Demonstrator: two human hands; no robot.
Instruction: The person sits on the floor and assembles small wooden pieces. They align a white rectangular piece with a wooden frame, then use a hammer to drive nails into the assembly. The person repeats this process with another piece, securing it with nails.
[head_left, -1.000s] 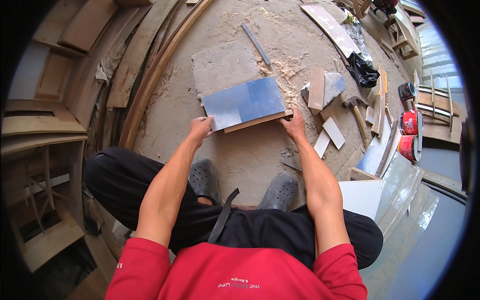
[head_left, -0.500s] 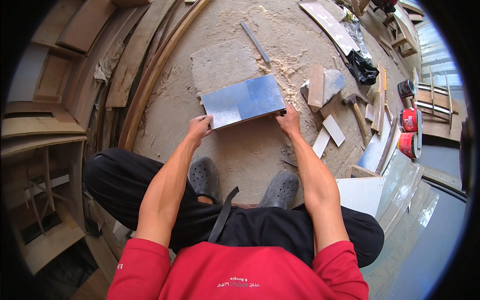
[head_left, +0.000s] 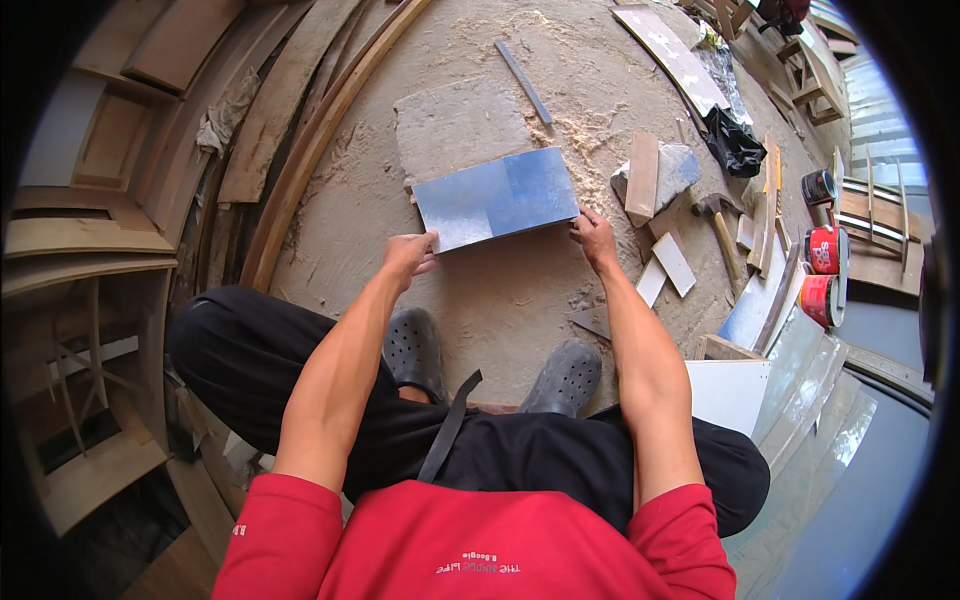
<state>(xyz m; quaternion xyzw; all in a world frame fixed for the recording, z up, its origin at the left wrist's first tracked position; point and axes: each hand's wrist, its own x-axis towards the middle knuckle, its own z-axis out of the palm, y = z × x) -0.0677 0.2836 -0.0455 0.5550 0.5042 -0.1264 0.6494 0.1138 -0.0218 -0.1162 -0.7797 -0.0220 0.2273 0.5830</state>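
A glossy blue rectangular board (head_left: 500,202), paler at its left end, is held over the floor in front of me, its right end a little farther off. My left hand (head_left: 411,253) is closed on its near left corner, with the thumb near the top face and the fingers partly beneath. At the near right corner my right hand (head_left: 594,239) pinches the edge with its fingertips. A flat stone slab (head_left: 460,122) lies just beyond the board, which covers its near edge. What the board's underside touches is hidden.
On the dusty floor lie a grey metal bar (head_left: 524,82) and wood shavings (head_left: 572,125). To the right are a wood block (head_left: 642,175) against a stone (head_left: 676,172), a hammer (head_left: 724,235), offcuts (head_left: 674,265) and red cans (head_left: 818,298). Long planks (head_left: 320,135) line the left.
The board has tipped slightly, so its near edge shows thinner. My right hand has shifted from a curled hold to a fingertip pinch at the corner. The view has moved a little.
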